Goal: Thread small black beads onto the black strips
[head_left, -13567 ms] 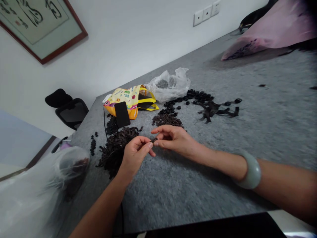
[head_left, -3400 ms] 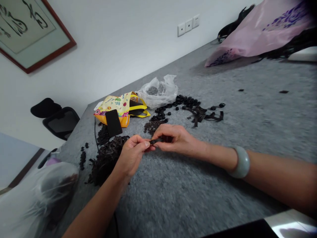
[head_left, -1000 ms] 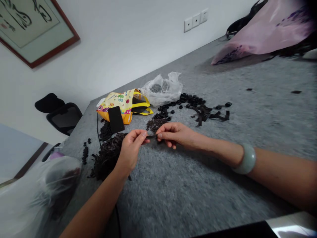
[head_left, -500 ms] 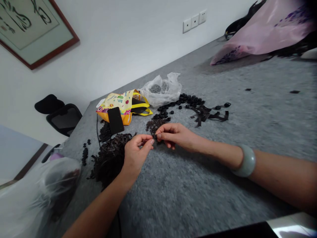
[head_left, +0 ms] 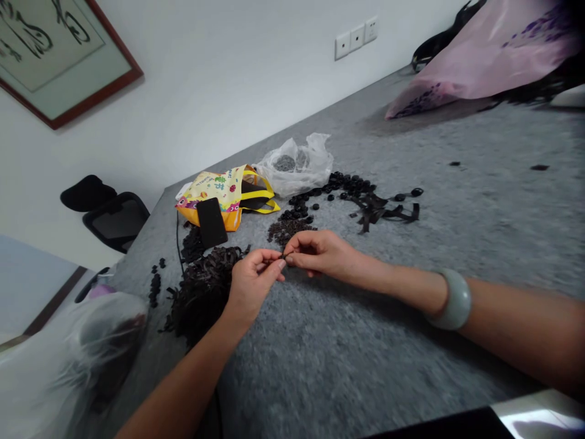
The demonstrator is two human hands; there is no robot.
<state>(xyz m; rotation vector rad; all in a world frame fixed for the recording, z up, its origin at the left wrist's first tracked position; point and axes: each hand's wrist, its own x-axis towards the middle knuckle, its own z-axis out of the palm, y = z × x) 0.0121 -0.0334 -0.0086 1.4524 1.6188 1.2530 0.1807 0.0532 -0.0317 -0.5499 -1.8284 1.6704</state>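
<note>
Over the grey tabletop, my left hand [head_left: 254, 277] and my right hand [head_left: 322, 253] meet fingertip to fingertip, both pinched closed. A tiny dark piece [head_left: 283, 256] shows between them; its kind is too small to make out. Just beyond my fingers lies a heap of small dark brown bits [head_left: 289, 230]. Left of my left hand, partly behind it, spreads a large pile of black strips [head_left: 196, 299]. Many round black pieces [head_left: 350, 183] lie past the brown heap, beside a few loose flat black strips [head_left: 372, 210].
A yellow patterned bag [head_left: 219, 189] with a black phone [head_left: 211, 222] against it stands behind the strips. Beside it sits a white plastic bag [head_left: 299, 167]. A pink bag [head_left: 484, 55] lies at the far right. A clear plastic bag [head_left: 105, 323] hangs by the left edge.
My right hand has come slightly left and closer to my left fingertips, so that the two pinches now meet at the tiny dark piece. The things on the table have stayed put.
</note>
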